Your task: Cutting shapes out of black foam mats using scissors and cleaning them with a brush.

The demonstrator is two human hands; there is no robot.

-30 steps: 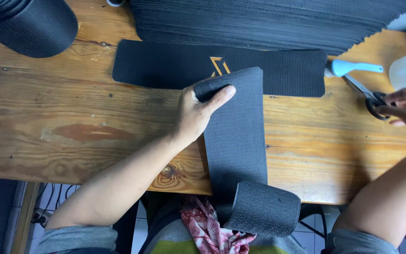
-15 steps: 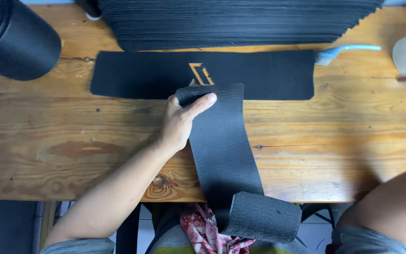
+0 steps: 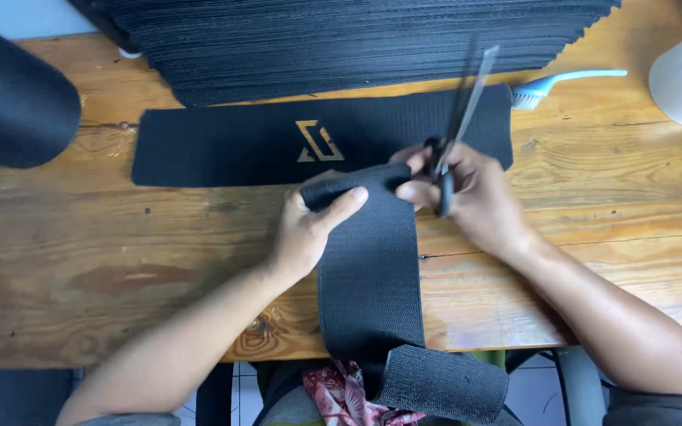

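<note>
The left hand (image 3: 305,233) grips the end of a black strap (image 3: 369,268) near the worktop's (image 3: 120,260) front edge; the right hand (image 3: 471,197) grips scissors (image 3: 455,126) just above it.

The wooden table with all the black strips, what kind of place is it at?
Probably a small workshop where elastic or webbing gets cut. The wooden table holds a tall stack of black cut strips, a big black roll, and the right hand holds scissors by the black band.
</note>
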